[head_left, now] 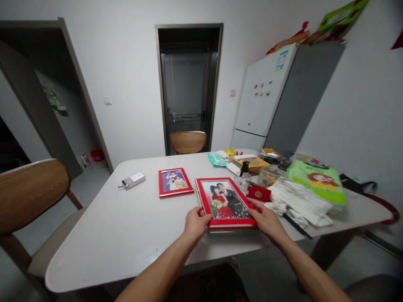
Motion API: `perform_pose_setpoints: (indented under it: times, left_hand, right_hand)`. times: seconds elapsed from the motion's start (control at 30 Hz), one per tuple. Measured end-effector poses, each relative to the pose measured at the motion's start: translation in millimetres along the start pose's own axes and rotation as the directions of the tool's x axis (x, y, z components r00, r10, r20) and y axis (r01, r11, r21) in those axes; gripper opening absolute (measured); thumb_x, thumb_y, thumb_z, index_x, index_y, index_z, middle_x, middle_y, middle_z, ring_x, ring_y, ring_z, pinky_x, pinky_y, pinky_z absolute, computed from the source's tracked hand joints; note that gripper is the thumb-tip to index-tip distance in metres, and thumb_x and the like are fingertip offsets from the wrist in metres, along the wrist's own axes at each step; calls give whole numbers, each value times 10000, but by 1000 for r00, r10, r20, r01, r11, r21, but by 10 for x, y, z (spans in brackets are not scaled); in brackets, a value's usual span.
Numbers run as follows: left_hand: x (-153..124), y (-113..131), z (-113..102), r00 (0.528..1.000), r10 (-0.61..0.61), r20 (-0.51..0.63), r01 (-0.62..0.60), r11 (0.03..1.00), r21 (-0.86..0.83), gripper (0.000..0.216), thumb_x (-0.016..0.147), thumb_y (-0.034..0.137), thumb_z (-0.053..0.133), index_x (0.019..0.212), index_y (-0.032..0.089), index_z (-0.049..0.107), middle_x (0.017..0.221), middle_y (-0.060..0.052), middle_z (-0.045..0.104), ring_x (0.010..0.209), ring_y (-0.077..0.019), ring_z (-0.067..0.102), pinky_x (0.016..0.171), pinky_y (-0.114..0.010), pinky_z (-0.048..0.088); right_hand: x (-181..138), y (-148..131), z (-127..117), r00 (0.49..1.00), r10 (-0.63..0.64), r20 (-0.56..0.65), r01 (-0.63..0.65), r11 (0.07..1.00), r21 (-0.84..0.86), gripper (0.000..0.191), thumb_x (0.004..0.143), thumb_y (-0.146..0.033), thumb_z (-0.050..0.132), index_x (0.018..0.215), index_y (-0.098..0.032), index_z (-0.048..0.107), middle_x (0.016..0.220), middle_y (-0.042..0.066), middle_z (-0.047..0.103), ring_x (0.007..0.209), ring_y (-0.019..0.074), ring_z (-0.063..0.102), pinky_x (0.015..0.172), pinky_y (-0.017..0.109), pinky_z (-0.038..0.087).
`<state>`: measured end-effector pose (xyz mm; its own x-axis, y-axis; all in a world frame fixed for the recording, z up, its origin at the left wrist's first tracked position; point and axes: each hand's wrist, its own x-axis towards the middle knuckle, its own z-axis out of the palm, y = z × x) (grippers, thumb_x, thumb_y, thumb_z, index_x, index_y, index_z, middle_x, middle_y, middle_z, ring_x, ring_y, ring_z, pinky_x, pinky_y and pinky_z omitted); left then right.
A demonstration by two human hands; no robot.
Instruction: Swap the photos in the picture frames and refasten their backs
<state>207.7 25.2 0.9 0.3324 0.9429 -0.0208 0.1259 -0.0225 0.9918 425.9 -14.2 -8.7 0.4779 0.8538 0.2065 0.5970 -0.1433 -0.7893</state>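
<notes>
A large red photo frame [225,200] lies on top of a small stack of frames near the front edge of the white table [126,235]. My left hand [195,223] grips the stack's left side, fingers curled round its edge. My right hand [266,218] holds the right front corner of the same stack. A smaller red photo frame [175,181] lies flat on the table, apart to the left and further back.
A small silver device [134,180] lies at the back left. Right of the stack are a spray bottle [243,174], a red booklet [258,193], a glass jar [267,176], white papers [299,201] and a green bag [316,180]. Wooden chairs [30,193] stand left and behind; a fridge [267,96] stands at right.
</notes>
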Motion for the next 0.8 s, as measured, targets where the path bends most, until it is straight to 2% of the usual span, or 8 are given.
perform_pose_setpoints:
  times: [0.13, 0.23, 0.3, 0.37, 0.43, 0.5, 0.63, 0.8]
  left_hand:
    - [106, -64, -127, 997, 59, -58, -41, 962, 271, 295, 639, 255, 562, 887, 98, 591, 781, -87, 625, 707, -177, 574, 634, -259, 427]
    - [264, -55, -370, 986, 138, -91, -79, 880, 469, 381, 692, 270, 508, 1035, 105, 523, 1024, -122, 569, 911, -201, 535, 805, -293, 386]
    - [432, -58, -560, 980, 179, -92, -92, 805, 586, 453, 700, 256, 498, 1127, 112, 450, 1190, -132, 469, 1102, -217, 417, 930, -312, 287]
    - [610, -79, -738, 979, 190, -74, -89, 724, 684, 531, 671, 252, 536, 1165, 104, 409, 1276, -146, 382, 1206, -245, 284, 993, -351, 184]
    - [752, -107, -877, 983, 179, -41, -86, 646, 758, 581, 630, 272, 583, 1157, 95, 413, 1280, -168, 372, 1216, -283, 258, 999, -399, 150]
    - [820, -129, -967, 984, 176, -5, -98, 573, 813, 578, 611, 302, 601, 1128, 101, 439, 1237, -170, 419, 1184, -302, 307, 985, -423, 167]
    - [669, -136, -1075, 980, 196, 25, -113, 451, 885, 444, 654, 357, 550, 1028, 124, 501, 1086, -143, 513, 1071, -298, 414, 922, -424, 255]
    - [-37, -135, -1273, 983, 180, 41, -103, 353, 930, 469, 597, 447, 594, 966, 165, 529, 1007, -106, 517, 974, -288, 455, 846, -410, 331]
  right_hand:
    - [89, 121, 39, 999, -25, 48, 33, 984, -175, 455, 718, -299, 407, 1115, -118, 537, 1002, 111, 620, 878, 216, 586, 773, 325, 443]
    - [56, 2, 63, 980, -190, -55, 168, 946, -279, 401, 720, -291, 416, 1044, -119, 578, 1022, 132, 600, 925, 240, 558, 823, 364, 416]
    - [-55, -178, 117, 897, -402, -181, 332, 886, -324, 353, 718, -289, 438, 995, -133, 591, 1064, 131, 569, 991, 252, 513, 876, 407, 375]
    - [-245, -402, 235, 782, -585, -215, 511, 799, -317, 313, 723, -273, 459, 991, -166, 580, 1084, 108, 552, 1019, 240, 487, 885, 422, 369]
    - [-476, -617, 417, 700, -706, -101, 673, 701, -234, 292, 735, -218, 460, 1008, -195, 561, 1091, 88, 547, 1030, 209, 482, 861, 380, 408]
    - [-686, -786, 628, 645, -764, 10, 757, 637, -149, 269, 733, -166, 458, 976, -202, 567, 1079, 81, 554, 1030, 192, 485, 855, 350, 424]
    - [-900, -956, 942, 638, -758, 133, 766, 642, -15, 292, 715, -109, 445, 973, -185, 559, 1079, 92, 550, 1025, 180, 489, 858, 328, 430]
    - [-913, -924, 1050, 690, -701, 179, 705, 707, 52, 301, 731, -125, 429, 1002, -167, 553, 1097, 106, 538, 1036, 181, 483, 869, 335, 427]
